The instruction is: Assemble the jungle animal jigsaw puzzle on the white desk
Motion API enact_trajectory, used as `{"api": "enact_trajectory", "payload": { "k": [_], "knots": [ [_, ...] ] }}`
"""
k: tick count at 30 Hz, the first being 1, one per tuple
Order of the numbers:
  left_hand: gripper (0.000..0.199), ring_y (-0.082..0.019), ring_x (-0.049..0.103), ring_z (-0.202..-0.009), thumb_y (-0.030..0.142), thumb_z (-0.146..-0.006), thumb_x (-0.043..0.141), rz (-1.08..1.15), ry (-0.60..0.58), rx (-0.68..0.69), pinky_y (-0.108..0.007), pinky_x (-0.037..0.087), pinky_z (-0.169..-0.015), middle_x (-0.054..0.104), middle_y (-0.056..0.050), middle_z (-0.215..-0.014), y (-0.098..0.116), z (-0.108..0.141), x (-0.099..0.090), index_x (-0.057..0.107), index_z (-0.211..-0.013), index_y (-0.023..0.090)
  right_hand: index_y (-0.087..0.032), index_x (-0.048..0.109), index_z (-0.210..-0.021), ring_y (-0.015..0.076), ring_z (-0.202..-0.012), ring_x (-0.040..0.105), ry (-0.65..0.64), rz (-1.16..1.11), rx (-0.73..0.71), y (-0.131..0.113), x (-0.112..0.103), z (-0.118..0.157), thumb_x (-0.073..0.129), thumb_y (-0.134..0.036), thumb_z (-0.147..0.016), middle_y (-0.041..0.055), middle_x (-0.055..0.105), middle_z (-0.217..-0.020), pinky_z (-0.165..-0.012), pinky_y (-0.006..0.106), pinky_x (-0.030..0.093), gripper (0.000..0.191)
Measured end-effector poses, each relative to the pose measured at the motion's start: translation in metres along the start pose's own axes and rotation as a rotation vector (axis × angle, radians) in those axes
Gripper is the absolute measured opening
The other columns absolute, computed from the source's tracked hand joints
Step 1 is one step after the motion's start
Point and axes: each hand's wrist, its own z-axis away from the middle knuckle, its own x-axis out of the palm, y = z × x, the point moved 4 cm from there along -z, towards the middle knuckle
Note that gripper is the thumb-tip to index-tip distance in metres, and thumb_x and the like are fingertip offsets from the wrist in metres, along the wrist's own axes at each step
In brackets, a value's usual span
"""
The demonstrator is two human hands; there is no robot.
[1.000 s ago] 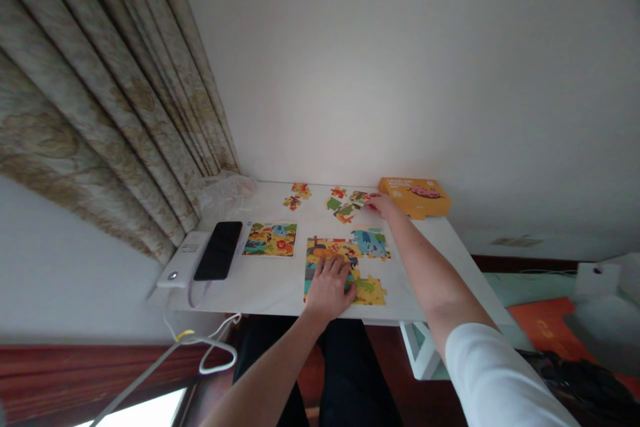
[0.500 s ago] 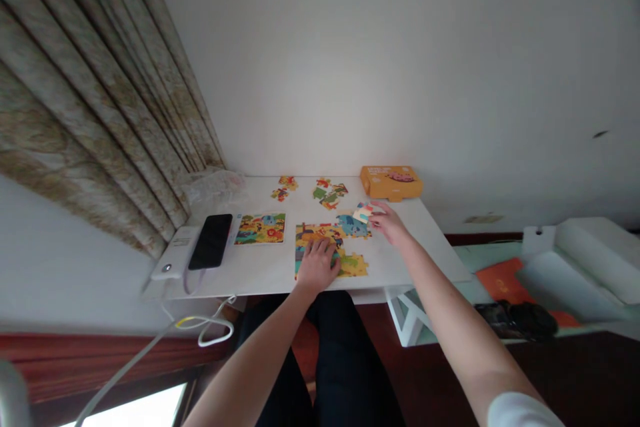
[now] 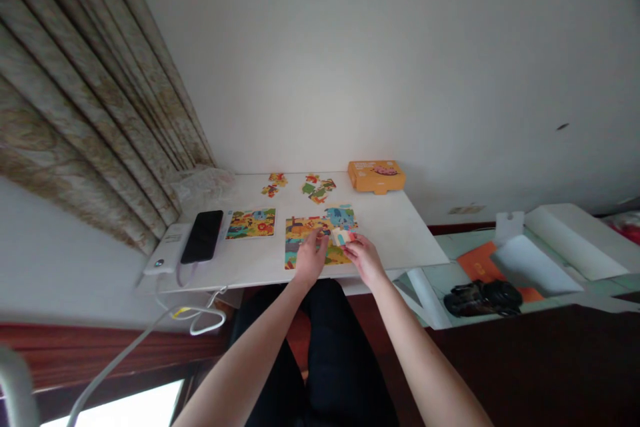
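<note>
White counter (image 3: 390, 230) beneath curtains (image 3: 85, 93) carries a part-built jigsaw puzzle (image 3: 313, 233) at lower centre of the frame, where the right hand (image 3: 364, 259) pinches a pale piece (image 3: 342, 237) and the left hand's (image 3: 310, 257) grip is unclear.

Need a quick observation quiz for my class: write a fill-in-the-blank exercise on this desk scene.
The left hand rests on the partly built jigsaw puzzle, and the ____ hand holds a loose piece.
The cardboard box at the far edge of the table is ____.
The smartphone has a ____ screen.

Missing words: right; orange; black.
</note>
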Motion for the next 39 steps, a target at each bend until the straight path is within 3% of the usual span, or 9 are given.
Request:
{"api": "enact_trajectory", "payload": {
  "k": [4, 10, 14, 18, 23, 26, 29, 34, 39],
  "knots": [
    [0.025, -0.02, 0.071, -0.084, 0.032, -0.09, 0.063, 0.462, 0.044, -0.336, -0.031, 0.055, -0.078, 0.075, -0.008, -0.093, -0.009, 0.011, 0.022, 0.068, -0.108, 0.016, -0.023, 0.067, -0.087, 0.0164, -0.072, 0.07, -0.036, -0.064, 0.017, 0.014, 0.016, 0.011, 0.082, -0.029, -0.058, -0.0037, 0.069, -0.071, -0.075, 0.03, 0.058, 0.034],
    [0.028, -0.016, 0.068, -0.072, 0.041, -0.078, 0.074, 0.729, 0.039, -0.38, -0.026, 0.055, -0.068, 0.073, -0.005, -0.082, -0.013, 0.017, 0.025, 0.071, -0.086, 0.015, -0.024, 0.068, -0.089, 0.0202, -0.069, 0.069, -0.108, 0.065, -0.017, 0.025, 0.026, 0.015, 0.086, -0.041, -0.062, -0.0015, 0.072, -0.076, -0.067, 0.033, 0.057, 0.037],
    [0.025, -0.014, 0.067, -0.071, 0.037, -0.079, 0.076, 0.746, 0.058, -0.449, -0.025, 0.058, -0.068, 0.07, -0.002, -0.08, -0.02, 0.011, 0.016, 0.073, -0.092, 0.016, -0.026, 0.068, -0.09, 0.025, -0.078, 0.068, 0.009, 0.382, -0.29, 0.002, 0.011, -0.006, 0.07, -0.062, -0.08, 0.0045, 0.072, -0.084, -0.072, 0.036, 0.055, 0.037],
    [0.031, -0.013, 0.066, -0.072, 0.034, -0.081, 0.077, 0.671, 0.061, -0.51, -0.026, 0.06, -0.064, 0.068, -0.002, -0.086, -0.029, -0.005, 0.005, 0.073, -0.106, 0.016, -0.022, 0.071, -0.099, 0.031, -0.112, 0.062, 0.122, 1.011, -0.629, -0.031, -0.001, -0.036, 0.057, -0.046, -0.093, 0.0141, 0.072, -0.109, -0.103, 0.045, 0.045, 0.028],
    [0.036, -0.013, 0.062, -0.062, 0.034, -0.085, 0.075, 0.422, 0.014, -0.407, -0.026, 0.055, -0.058, 0.065, -0.002, -0.082, -0.038, -0.044, -0.022, 0.073, -0.117, 0.017, -0.023, 0.066, -0.127, 0.0318, -0.135, 0.049, 0.043, 1.44, -0.688, -0.03, -0.002, -0.059, 0.055, -0.04, -0.098, 0.0152, 0.06, -0.144, -0.113, 0.049, 0.035, 0.036],
    [0.026, -0.015, 0.065, -0.07, 0.025, -0.086, 0.071, 0.193, -0.036, -0.251, -0.027, 0.055, -0.068, 0.068, -0.003, -0.08, -0.038, -0.075, -0.034, 0.075, -0.11, 0.018, -0.025, 0.064, -0.133, 0.0322, -0.139, 0.045, -0.012, 1.531, -0.681, -0.022, 0.0, -0.061, 0.053, -0.045, -0.1, 0.0135, 0.054, -0.152, -0.116, 0.052, 0.03, 0.04],
    [0.025, -0.018, 0.068, -0.082, 0.018, -0.089, 0.063, -0.029, -0.127, -0.153, -0.028, 0.054, -0.081, 0.074, -0.006, -0.091, -0.037, -0.106, -0.033, 0.076, -0.11, 0.017, -0.028, 0.065, -0.133, 0.0316, -0.139, 0.046, -0.03, 1.558, -0.674, -0.019, 0.0, -0.062, 0.053, -0.047, -0.1, 0.0127, 0.056, -0.15, -0.117, 0.054, 0.027, 0.04],
    [0.026, -0.022, 0.069, -0.092, 0.012, -0.088, 0.06, -0.155, -0.226, -0.115, -0.031, 0.052, -0.091, 0.078, -0.009, -0.097, -0.037, -0.149, -0.007, 0.079, -0.105, 0.013, -0.028, 0.067, -0.129, 0.0306, -0.136, 0.049, -0.023, 1.571, -0.677, -0.02, 0.001, -0.064, 0.053, -0.048, -0.1, 0.0118, 0.061, -0.145, -0.116, 0.054, 0.028, 0.038],
    [0.029, -0.023, 0.07, -0.097, 0.014, -0.088, 0.06, -0.186, -0.292, -0.084, -0.033, 0.051, -0.095, 0.079, -0.01, -0.104, -0.037, -0.167, 0.016, 0.08, -0.108, 0.016, -0.024, 0.068, -0.128, 0.0303, -0.133, 0.05, -0.013, 1.575, -0.711, -0.02, 0.003, -0.063, 0.049, -0.048, -0.102, 0.0123, 0.062, -0.143, -0.114, 0.052, 0.03, 0.04]
  ]
}}
